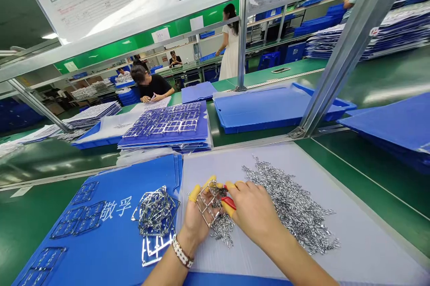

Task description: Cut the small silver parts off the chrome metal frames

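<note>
My left hand (195,221), with yellow finger cots on its fingertips, holds a small metal grid frame (206,203) up over the grey board (352,236). My right hand (253,210) is closed on a red-handled tool (229,203) that touches the frame's right edge. Small loose metal pieces (221,227) lie under both hands. A larger heap of the same metal pieces (292,201) spreads to the right of my right hand. A tangled pile of empty metal frames (156,212) rests on the blue sheet (110,241) to the left.
Beyond the grey board a stack of blue sheets bearing metal grids (168,124) sits on the green bench. A blue tray (268,109) and slanted aluminium posts (339,62) stand behind. A seated person (151,84) works across the bench; another person (230,48) stands farther back.
</note>
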A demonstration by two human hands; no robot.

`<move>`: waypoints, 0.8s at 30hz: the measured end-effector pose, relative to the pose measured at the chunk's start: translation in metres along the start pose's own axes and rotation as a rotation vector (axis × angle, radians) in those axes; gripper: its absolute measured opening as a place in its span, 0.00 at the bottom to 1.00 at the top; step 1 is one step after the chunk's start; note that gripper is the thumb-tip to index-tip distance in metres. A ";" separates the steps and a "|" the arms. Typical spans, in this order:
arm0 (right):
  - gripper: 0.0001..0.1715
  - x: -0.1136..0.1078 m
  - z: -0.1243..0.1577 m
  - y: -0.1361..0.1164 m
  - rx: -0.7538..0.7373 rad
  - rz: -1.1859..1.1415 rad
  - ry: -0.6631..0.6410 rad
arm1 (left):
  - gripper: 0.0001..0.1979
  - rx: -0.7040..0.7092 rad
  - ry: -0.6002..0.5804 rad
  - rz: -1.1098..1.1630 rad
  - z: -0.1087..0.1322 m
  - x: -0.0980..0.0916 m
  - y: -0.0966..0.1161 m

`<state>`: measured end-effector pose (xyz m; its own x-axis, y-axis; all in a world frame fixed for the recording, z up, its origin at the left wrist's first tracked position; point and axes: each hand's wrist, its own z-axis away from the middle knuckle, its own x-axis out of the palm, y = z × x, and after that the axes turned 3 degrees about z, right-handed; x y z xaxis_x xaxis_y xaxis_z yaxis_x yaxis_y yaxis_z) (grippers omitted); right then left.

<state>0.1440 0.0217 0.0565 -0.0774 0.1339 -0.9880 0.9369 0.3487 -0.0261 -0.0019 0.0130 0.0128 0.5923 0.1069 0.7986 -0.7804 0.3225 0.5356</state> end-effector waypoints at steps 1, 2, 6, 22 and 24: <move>0.14 0.001 -0.001 0.000 -0.002 0.001 -0.008 | 0.21 -0.001 0.002 -0.002 0.000 0.000 0.000; 0.14 0.002 -0.002 0.000 -0.002 0.000 -0.013 | 0.21 -0.001 0.004 -0.005 0.000 0.000 0.000; 0.13 0.004 -0.004 -0.001 0.000 -0.008 -0.030 | 0.19 0.018 0.025 -0.021 -0.001 -0.001 -0.001; 0.14 -0.001 -0.003 -0.001 0.005 -0.028 -0.060 | 0.21 0.057 0.006 -0.071 -0.001 -0.003 -0.001; 0.13 0.000 -0.004 -0.001 0.006 -0.030 -0.058 | 0.21 0.056 0.010 -0.081 -0.001 -0.003 -0.001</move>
<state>0.1422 0.0249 0.0573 -0.0853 0.0695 -0.9939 0.9366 0.3458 -0.0562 -0.0026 0.0129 0.0094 0.6553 0.0917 0.7498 -0.7400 0.2776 0.6127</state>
